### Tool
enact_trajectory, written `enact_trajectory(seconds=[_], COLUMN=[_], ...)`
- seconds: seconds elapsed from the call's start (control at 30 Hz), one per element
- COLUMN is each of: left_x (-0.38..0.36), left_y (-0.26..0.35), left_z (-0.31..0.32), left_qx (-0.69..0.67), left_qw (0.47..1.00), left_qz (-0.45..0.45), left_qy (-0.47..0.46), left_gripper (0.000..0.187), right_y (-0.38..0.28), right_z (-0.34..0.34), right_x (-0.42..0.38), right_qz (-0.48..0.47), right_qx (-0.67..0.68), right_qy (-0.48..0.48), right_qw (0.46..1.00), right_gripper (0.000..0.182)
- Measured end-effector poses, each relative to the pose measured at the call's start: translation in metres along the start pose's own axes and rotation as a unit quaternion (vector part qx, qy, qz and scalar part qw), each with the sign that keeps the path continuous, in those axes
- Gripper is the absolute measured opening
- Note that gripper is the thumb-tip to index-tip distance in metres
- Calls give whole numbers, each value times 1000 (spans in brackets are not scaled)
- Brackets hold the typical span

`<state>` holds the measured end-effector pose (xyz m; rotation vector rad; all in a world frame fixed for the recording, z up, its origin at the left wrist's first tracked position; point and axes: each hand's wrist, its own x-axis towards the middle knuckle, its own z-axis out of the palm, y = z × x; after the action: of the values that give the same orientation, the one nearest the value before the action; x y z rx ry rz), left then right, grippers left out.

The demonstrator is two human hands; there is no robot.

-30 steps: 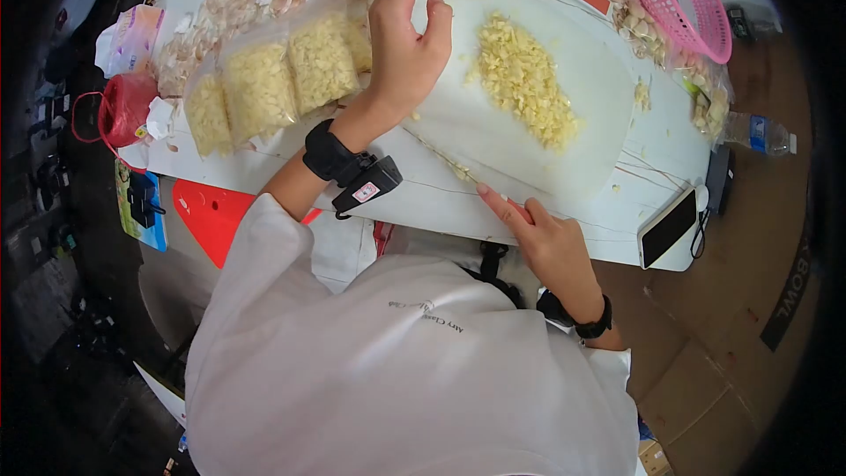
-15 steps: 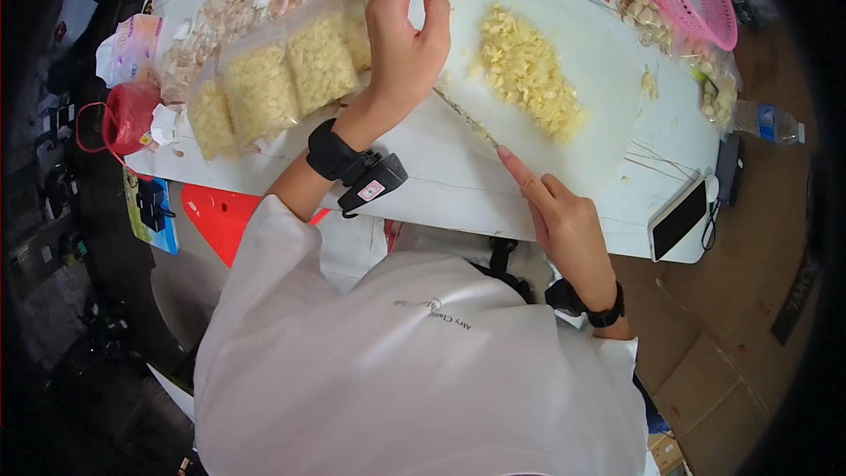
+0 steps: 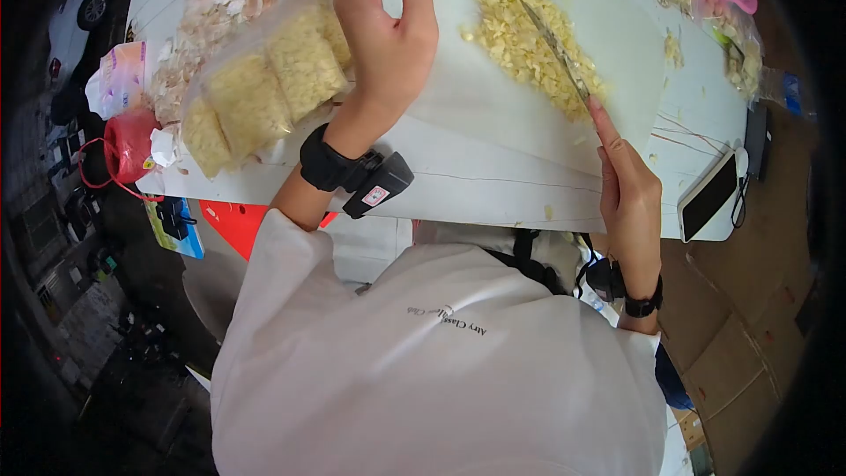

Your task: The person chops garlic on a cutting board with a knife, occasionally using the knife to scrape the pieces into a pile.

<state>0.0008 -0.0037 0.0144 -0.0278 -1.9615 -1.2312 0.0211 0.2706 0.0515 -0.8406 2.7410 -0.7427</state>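
White tabletop; garlic piled far, right of centre. Right hand grips knife across it; left hand half-open, looks empty. Short strokes, left hand clear, should work best.

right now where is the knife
In the head view, the knife is right of centre near the top, held in the right hand, its blade over the chopped garlic.

The head view looks forward and steeply down over the wearer's white shirt, with the left hand, right hand and table close below. Its wide, edge-bending field reaches a wheel far left and cardboard at right, cutting off the table's far side.
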Motion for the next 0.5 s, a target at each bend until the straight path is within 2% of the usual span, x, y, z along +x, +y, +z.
enact_trajectory(seconds=[0.13, 0.37, 0.43, 0.5], left_x=[-1, -2, -4, -3], left_y=[-4, -7, -10, -14], left_z=[1, 1, 5, 8], left_qx=[-13, 1, -20, -42], left_qw=[1000, 1000, 1000, 999], left_qz=[-21, -22, -23, -21], left_qy=[-5, -18, 0, 6], left_gripper=[30, 36, 37, 39], right_y=[7, 9, 1, 3], right_z=[6, 8, 4, 4], right_x=[3, 7, 7, 8], right_qz=[-37, -33, 61, 59], right_qx=[31, 14, 8, 42], right_qy=[15, -13, -96, -81], right_qw=[999, 999, 993, 994], right_gripper=[73, 73, 61, 63])
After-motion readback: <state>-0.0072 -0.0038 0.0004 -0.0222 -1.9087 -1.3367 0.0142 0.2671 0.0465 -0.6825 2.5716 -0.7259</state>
